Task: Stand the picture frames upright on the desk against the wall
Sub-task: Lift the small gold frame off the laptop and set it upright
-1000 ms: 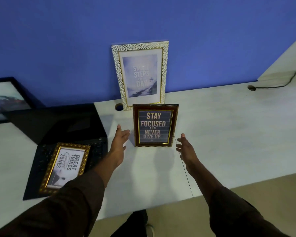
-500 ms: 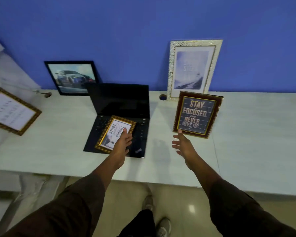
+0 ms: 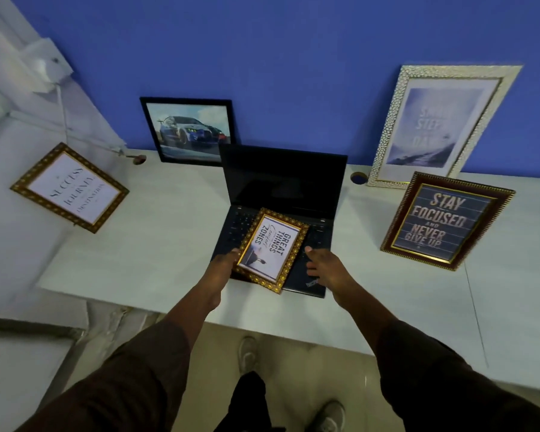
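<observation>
the left hand (image 3: 223, 265) touches the near-left edge of the gold frame (image 3: 270, 249) lying flat on the laptop (image 3: 293, 182); its grip is unclear. the right hand (image 3: 323, 265) hovers beside, fingers spread. farther right, the brown frame (image 3: 448, 219) stands upright.

A white bench (image 3: 144, 244) is running along the blue wall, carrying an open black laptop (image 3: 281, 194) at its middle. Left of the laptop, a black-framed car picture (image 3: 190, 130) is leaning against the wall, and farther left a gold-framed picture (image 3: 70, 187) is sitting tilted near the bench's end. Right of the laptop, a white-framed picture (image 3: 440, 126) is leaning on the wall beside a round cable hole (image 3: 358, 178), with a dark red frame (image 3: 446, 221) standing just in front of it.
</observation>
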